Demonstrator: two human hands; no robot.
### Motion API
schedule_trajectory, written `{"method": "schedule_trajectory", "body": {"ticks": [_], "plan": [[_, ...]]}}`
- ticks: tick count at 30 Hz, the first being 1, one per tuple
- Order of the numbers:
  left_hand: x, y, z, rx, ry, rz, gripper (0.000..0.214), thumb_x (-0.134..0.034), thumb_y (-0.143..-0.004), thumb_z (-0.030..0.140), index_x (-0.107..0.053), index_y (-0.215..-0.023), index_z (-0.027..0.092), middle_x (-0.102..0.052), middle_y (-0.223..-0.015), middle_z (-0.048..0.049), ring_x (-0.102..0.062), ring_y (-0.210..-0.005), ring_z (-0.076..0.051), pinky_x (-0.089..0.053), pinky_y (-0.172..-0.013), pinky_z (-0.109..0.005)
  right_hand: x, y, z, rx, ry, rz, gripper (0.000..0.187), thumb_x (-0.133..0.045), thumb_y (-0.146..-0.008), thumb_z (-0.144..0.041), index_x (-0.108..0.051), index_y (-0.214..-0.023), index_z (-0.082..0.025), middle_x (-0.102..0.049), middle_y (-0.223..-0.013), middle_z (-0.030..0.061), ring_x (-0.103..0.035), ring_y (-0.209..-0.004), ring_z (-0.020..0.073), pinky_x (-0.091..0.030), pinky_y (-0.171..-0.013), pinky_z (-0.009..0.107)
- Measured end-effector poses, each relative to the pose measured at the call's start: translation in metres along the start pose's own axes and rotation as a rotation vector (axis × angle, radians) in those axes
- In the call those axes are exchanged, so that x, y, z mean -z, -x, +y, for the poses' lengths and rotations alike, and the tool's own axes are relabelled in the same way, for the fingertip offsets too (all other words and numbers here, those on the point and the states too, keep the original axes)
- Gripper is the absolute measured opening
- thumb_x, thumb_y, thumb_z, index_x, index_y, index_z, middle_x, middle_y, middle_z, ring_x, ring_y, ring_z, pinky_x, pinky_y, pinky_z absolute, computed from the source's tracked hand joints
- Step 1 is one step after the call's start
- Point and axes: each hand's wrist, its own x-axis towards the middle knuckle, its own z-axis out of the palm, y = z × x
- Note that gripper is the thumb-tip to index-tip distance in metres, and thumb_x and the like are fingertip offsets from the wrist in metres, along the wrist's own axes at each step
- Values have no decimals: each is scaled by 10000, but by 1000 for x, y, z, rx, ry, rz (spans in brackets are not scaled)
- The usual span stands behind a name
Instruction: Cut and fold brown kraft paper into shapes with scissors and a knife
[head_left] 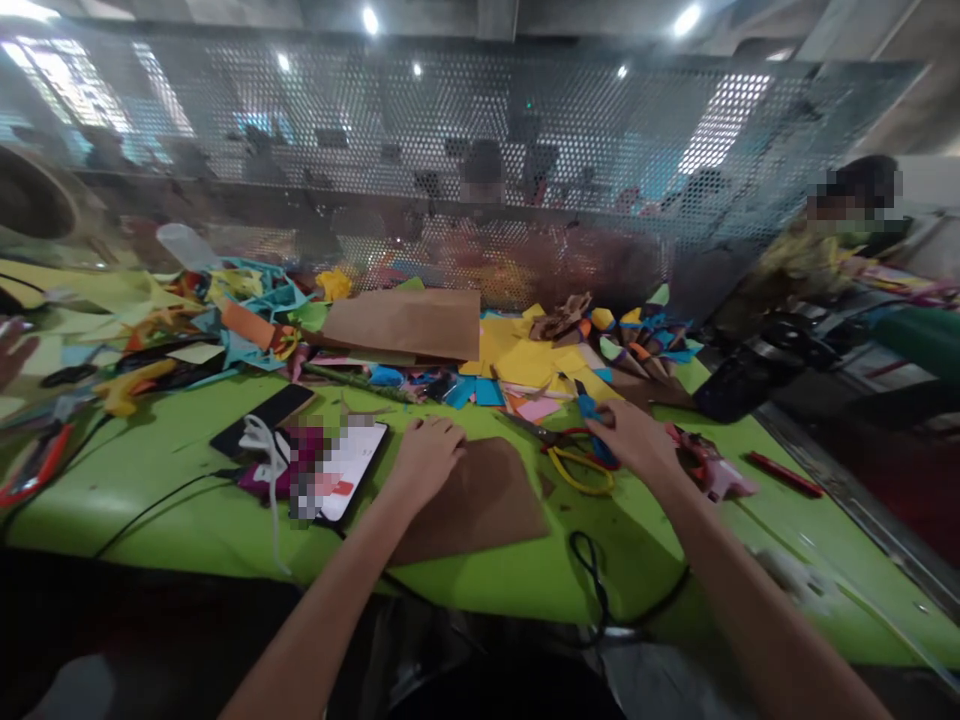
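My left hand [433, 450] lies palm down with its fingers flat on a cut piece of brown paper [480, 510], close to the lit phone [358, 468]. My right hand [630, 438] has its fingers closed on a slim blue tool [589, 408]; its exact kind is unclear, since the fingers cover part of it. Just left of and under that hand rest scissors [581, 472] with yellow and red handles, their blades pointing away to the left.
Coloured paper scraps [517, 350] and a large brown sheet [405, 322] pile along the back below a perforated metal screen [480, 150]. A dark phone [262, 415], pliers [37, 470], glue guns [712, 470], a red pen [784, 474] and cables lie around. Another person's hand [13, 350] shows far left.
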Motion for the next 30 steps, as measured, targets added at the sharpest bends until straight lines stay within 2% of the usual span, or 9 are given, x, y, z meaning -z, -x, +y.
{"method": "schedule_trajectory", "body": {"ticks": [3,8,11,14,18,21,24,27,30], "plan": [[-5,6,9,1,-41,68,214,-518,-895,152,-613,-1081,200,-611,-1116,-85,-539,-1050,-264,-406,-891,-397,-6,-15,4,-29,29,-44,391,-584,-811,-457,-625,-1094,-191,-721,-1040,138,-667,-935,315,-431,-689,334],[-10,20,30,-39,-23,-29,369,-384,-900,51,-582,-1166,214,-593,-1085,-85,-562,-971,-232,-458,-840,-369,-7,-28,5,-103,55,-88,518,-654,-709,-525,-618,-1097,-183,-729,-1003,163,-677,-895,349,-441,-659,352],[-14,34,40,-58,-25,-9,319,-437,-937,194,-570,-1225,226,-582,-1178,-98,-529,-1078,-268,-442,-926,-413,-8,-32,3,-139,49,-82,504,-679,-671,-457,-629,-1087,-176,-729,-1000,172,-680,-893,359,-445,-657,357],[-21,48,43,-52,9,-2,458,-482,-930,444,-501,-1346,254,-505,-1355,-115,-465,-1213,-313,-403,-1007,-460,-9,-29,1,-190,40,-35,525,-634,-709,-445,-609,-1159,-176,-721,-1023,186,-675,-930,377,-455,-676,378],[-27,57,41,-112,51,3,608,-439,-905,592,-401,-1442,312,-328,-1542,-94,-303,-1395,-329,-284,-1115,-511,-1,-21,1,-222,-74,165,526,-594,-758,-420,-582,-1233,-194,-710,-1088,165,-651,-1006,373,-471,-761,408],[-29,56,40,-136,62,-5,625,-413,-905,615,-385,-1454,317,-270,-1577,-87,-235,-1438,-324,-236,-1140,-531,9,-17,6,-151,-179,321,499,-600,-766,-369,-591,-1234,-197,-690,-1136,141,-630,-1038,355,-477,-822,423],[-30,54,40,-136,64,-22,643,-402,-895,640,-378,-1456,327,-272,-1576,-95,-231,-1443,-324,-230,-1139,-538,18,-7,11,-19,-270,404,559,-599,-780,-357,-548,-1309,-185,-658,-1182,138,-618,-1045,336,-474,-870,431],[-31,52,38,-146,68,-19,657,-394,-886,661,-381,-1455,333,-282,-1572,-96,-238,-1442,-319,-217,-1146,-530,24,16,12,144,-397,359,565,-604,-791,-377,-541,-1323,-199,-626,-1226,122,-608,-1054,313,-472,-901,415],[-30,48,32,-131,64,-14,632,-417,-889,642,-401,-1443,338,-282,-1574,-84,-243,-1439,-314,-211,-1152,-520,26,50,8,256,-436,192,493,-605,-790,-373,-596,-1263,-233,-641,-1195,104,-593,-1080,320,-458,-927,427]]}}
